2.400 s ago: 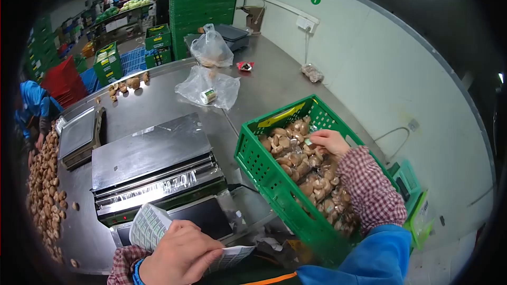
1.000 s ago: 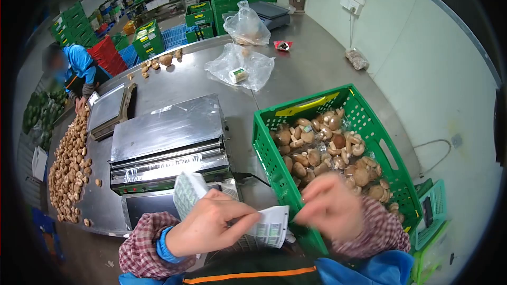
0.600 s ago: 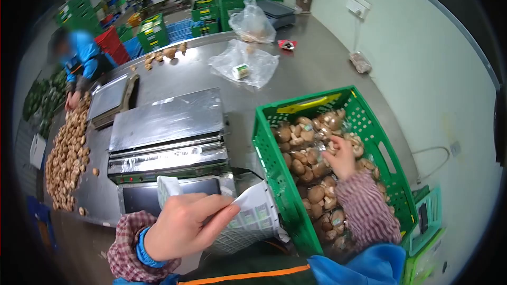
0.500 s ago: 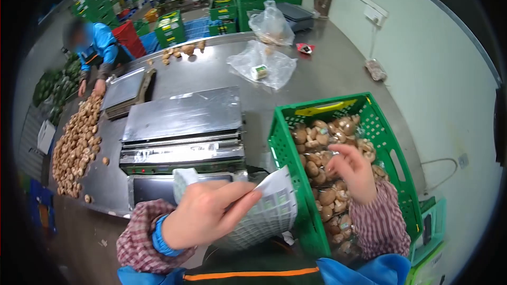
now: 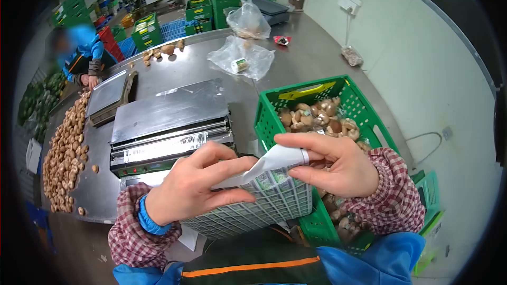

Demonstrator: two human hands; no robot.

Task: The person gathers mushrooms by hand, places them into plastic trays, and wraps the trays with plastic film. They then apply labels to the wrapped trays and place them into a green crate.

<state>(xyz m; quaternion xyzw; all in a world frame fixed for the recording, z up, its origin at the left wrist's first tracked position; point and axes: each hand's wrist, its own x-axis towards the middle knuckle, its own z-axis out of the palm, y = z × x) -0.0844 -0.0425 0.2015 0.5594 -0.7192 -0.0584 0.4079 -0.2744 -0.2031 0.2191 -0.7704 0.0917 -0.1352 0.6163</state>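
A sheet of labels (image 5: 274, 195), printed in a grid of small green-and-white stickers, is held up in front of my body. My left hand (image 5: 198, 184) grips its upper left part between thumb and fingers. At the upper right corner, my right hand (image 5: 338, 166) closes on the sheet, thumb in front and fingers along the top edge. The top edge bends over and shows its plain white side. Below and behind my right hand, a green crate (image 5: 266, 119) contains several clear-wrapped packs of brown mushrooms (image 5: 311, 116), partly hidden by my hand and sleeve.
A wrapping machine (image 5: 174, 116) with a metal top stands left of the crate. Loose mushrooms (image 5: 66, 153) are heaped along the table's left side, beside a scale (image 5: 108, 95). A co-worker (image 5: 87, 55) leans over there. Plastic bags (image 5: 243, 60) lie at the back.
My right hand has moved left from above the mushroom packs to the sheet's corner and taken hold of it. The sheet is now spread between both hands. The view has shifted slightly.
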